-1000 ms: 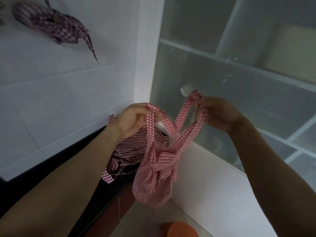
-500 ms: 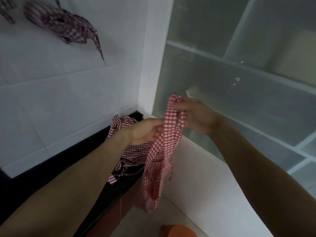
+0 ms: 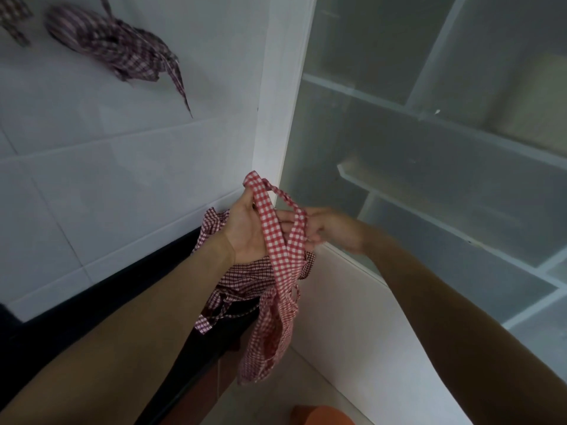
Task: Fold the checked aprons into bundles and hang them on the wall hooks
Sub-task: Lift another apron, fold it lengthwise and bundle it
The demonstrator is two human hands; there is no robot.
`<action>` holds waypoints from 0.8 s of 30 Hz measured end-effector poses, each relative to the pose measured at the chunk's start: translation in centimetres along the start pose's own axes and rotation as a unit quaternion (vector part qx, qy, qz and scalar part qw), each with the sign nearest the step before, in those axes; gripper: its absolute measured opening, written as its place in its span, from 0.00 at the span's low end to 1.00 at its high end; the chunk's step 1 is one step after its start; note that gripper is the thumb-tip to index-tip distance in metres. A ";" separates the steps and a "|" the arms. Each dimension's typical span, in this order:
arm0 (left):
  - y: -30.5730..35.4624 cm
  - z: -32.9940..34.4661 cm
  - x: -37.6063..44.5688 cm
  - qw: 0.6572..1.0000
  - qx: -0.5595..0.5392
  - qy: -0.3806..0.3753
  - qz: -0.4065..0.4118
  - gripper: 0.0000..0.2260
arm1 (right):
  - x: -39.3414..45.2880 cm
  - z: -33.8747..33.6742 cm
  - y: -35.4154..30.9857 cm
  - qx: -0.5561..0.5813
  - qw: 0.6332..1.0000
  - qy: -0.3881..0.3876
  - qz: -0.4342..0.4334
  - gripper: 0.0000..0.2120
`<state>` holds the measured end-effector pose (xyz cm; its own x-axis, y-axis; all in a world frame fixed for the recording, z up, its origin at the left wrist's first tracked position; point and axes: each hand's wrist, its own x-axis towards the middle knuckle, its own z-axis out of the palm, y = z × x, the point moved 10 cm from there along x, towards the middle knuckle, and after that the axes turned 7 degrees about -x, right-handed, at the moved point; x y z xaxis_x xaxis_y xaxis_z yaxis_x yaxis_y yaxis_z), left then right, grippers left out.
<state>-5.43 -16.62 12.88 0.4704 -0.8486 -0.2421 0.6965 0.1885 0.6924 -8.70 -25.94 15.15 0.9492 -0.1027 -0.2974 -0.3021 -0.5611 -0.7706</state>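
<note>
While the left hand holds the red checked strap across its palm, fingers curled round the loop's top, the red checked apron hangs straight down below that grip, its long axis near vertical. The right hand pinches the same strap just beside the left grip. A bundle already hung on the wall lies well above and left of both grips, so the left hand is judged nearer. More checked aprons lie below on the dark tabletop.

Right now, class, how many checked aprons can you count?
4: one held in both hands, one heaped on the dark counter, one bundle hung on the wall, another partly cut off top left.
</note>
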 end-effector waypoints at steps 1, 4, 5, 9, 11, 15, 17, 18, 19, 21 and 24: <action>0.5 -0.2 -0.2 1.000 0.013 0.012 0.004 0.47 | 0.1 0.8 0.9 0.013 0.999 -0.032 0.004 0.17; 2.0 -0.8 -0.3 0.997 0.066 0.038 0.019 0.44 | 0.1 -0.4 1.7 -0.061 0.998 0.024 -0.019 0.13; 2.4 -1.4 -0.2 0.996 0.064 0.047 0.029 0.44 | 0.0 -1.3 1.7 -0.100 0.993 0.054 -0.030 0.13; 4.2 -3.7 -0.6 0.995 -0.068 0.036 0.067 0.35 | -0.6 -6.5 3.0 -0.042 0.981 0.188 -0.025 0.10; 4.5 -4.8 -1.3 0.998 -0.029 0.022 0.044 0.30 | -1.3 -9.7 4.8 0.119 0.955 0.273 0.009 0.05; 6.6 -7.9 -1.9 0.994 0.037 0.085 0.061 0.22 | -2.5 -13.6 6.1 0.261 0.914 0.310 0.004 0.04; 8.2 -8.7 -2.4 0.987 -0.017 0.123 0.098 0.22 | -2.9 -13.6 5.4 0.310 0.916 0.255 -0.013 0.07; 8.9 -8.6 -2.6 0.987 -0.020 0.116 0.111 0.22 | -3.0 -13.4 4.9 0.320 0.920 0.227 -0.023 0.14; 9.6 -8.1 -2.8 0.987 0.016 0.104 0.119 0.22 | -3.0 -13.3 4.3 0.321 0.924 0.206 -0.036 0.18; 10.5 -6.4 -3.0 0.972 0.177 0.081 0.130 0.15 | -3.1 -13.1 2.3 0.314 0.927 0.185 -0.092 0.10; 10.9 -3.9 -2.9 0.946 0.280 0.082 0.140 0.12 | -2.5 -12.2 0.4 0.318 0.923 0.171 -0.133 0.08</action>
<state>2.92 -10.21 18.50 0.7037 -0.7074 -0.0663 0.1568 0.0636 0.9856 -10.10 -35.92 22.43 0.9364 -0.3453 0.0625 0.0591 -0.0203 -0.9980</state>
